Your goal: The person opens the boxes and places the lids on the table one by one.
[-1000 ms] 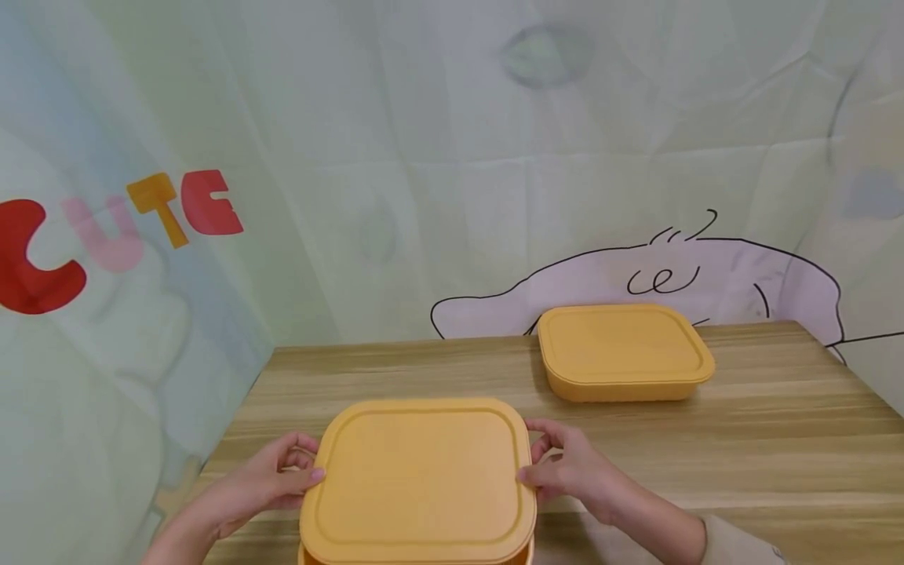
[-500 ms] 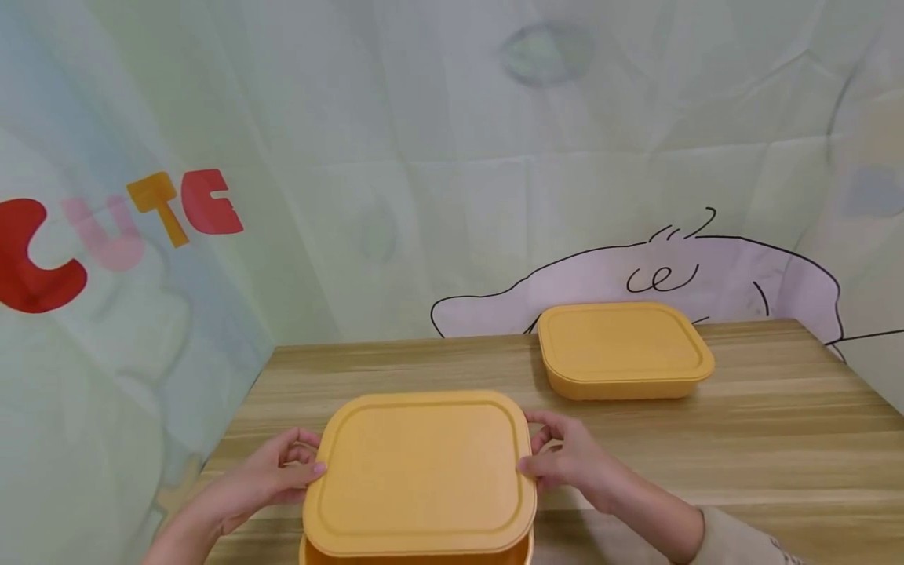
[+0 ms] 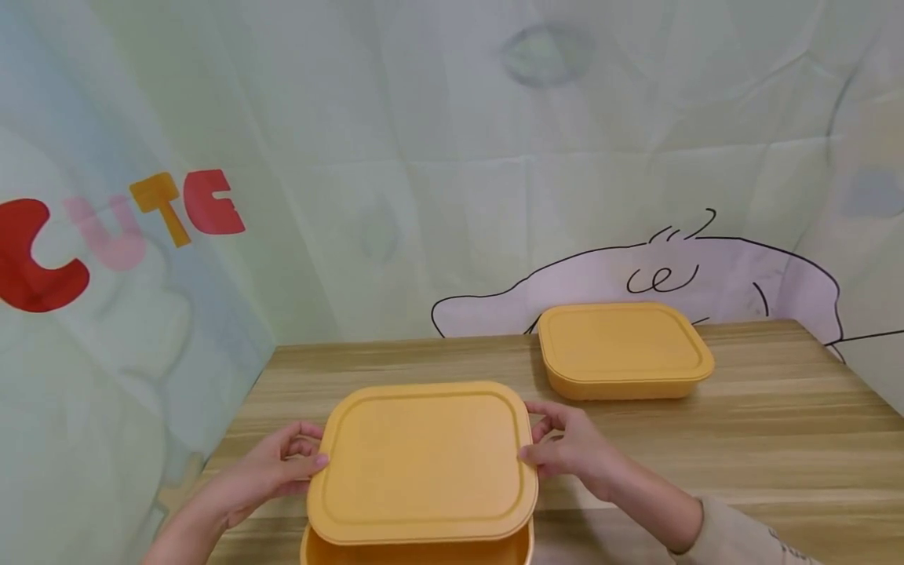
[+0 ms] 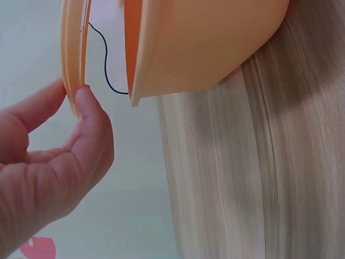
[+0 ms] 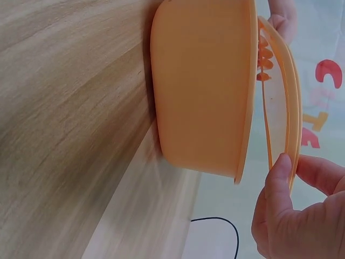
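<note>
A yellow rounded-rectangle lid (image 3: pixel 424 463) is held between both hands above a deep yellow box (image 3: pixel 417 554) at the table's near edge. My left hand (image 3: pixel 271 468) pinches the lid's left rim, thumb on top and fingers beneath. On the opposite rim my right hand (image 3: pixel 575 451) pinches in the same way. Both wrist views show a gap between the lid (image 4: pixel 74 48) and the rim of the box (image 5: pixel 207 91), which stands upright on the table. Most of the box's inside is hidden under the lid.
A second yellow box (image 3: pixel 625 353) with its lid on stands at the back right of the wooden table (image 3: pixel 777 439). Behind and to the left hangs a printed cloth (image 3: pixel 339 196) with cartoon drawings and letters.
Both hands have lifted the lid and moved it away from me, so more of the box's near opening shows. The box at the back has stayed put.
</note>
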`<state>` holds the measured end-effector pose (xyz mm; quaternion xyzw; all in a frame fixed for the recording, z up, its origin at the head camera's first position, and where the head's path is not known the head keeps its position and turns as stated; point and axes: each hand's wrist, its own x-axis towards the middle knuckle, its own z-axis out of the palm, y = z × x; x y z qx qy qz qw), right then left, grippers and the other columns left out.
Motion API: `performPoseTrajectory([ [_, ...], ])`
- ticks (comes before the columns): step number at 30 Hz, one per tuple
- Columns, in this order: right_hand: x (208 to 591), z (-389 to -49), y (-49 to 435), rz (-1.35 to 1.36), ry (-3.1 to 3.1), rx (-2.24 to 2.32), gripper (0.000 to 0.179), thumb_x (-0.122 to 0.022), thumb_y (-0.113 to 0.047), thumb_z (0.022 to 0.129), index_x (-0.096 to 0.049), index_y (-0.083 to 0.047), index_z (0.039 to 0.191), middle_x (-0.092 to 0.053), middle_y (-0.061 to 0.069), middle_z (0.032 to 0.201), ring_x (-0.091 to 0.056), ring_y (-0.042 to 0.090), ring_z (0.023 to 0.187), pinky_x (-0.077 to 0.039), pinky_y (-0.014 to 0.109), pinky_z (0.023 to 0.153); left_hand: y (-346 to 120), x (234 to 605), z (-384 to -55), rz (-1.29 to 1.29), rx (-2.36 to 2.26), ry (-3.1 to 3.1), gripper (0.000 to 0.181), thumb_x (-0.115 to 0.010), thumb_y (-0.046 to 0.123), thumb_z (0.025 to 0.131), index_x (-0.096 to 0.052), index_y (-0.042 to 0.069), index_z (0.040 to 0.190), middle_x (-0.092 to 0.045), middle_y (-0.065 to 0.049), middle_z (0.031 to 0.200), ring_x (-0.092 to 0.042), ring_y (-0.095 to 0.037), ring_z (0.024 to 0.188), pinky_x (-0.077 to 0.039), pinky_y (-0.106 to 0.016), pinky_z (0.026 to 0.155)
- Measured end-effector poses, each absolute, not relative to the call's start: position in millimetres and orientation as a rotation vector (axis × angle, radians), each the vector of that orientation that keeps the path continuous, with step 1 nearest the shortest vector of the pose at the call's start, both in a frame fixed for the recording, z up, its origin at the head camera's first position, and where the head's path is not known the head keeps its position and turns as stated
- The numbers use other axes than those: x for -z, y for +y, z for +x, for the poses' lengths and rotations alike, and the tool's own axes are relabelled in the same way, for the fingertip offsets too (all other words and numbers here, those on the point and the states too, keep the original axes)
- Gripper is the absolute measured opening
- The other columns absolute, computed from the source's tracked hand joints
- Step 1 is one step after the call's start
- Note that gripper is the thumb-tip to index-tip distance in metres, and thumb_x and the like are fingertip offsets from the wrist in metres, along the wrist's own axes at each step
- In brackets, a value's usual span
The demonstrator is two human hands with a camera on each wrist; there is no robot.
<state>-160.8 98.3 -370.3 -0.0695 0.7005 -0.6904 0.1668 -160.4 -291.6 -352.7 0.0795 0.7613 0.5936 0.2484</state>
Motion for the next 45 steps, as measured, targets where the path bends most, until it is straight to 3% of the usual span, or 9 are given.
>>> performPoseTrajectory([
  [24, 367, -168, 98, -0.175, 2.024, 1.947, 0.071, -0.069, 0.004, 0.075, -0.034, 0.010, 0.137, -0.046, 0.010, 0.085, -0.056, 0.016, 0.063, -0.054, 0.029, 0.058, -293, 352, -165, 0.261, -1.663, 2.039, 0.050, -0.056, 0.013, 0.094, -0.030, -0.009, 0.130, -0.049, -0.012, 0.103, -0.059, -0.019, 0.093, -0.051, -0.032, 0.082],
  [45, 367, -175, 101, -0.145, 2.049, 1.952, 0.071, -0.070, 0.005, 0.076, -0.034, 0.011, 0.136, -0.047, 0.010, 0.085, -0.056, 0.015, 0.062, -0.055, 0.030, 0.059, -291, 353, -171, 0.233, -1.683, 2.037, 0.056, -0.056, 0.015, 0.094, -0.027, -0.004, 0.137, -0.049, -0.005, 0.097, -0.056, -0.015, 0.090, -0.051, -0.031, 0.082],
])
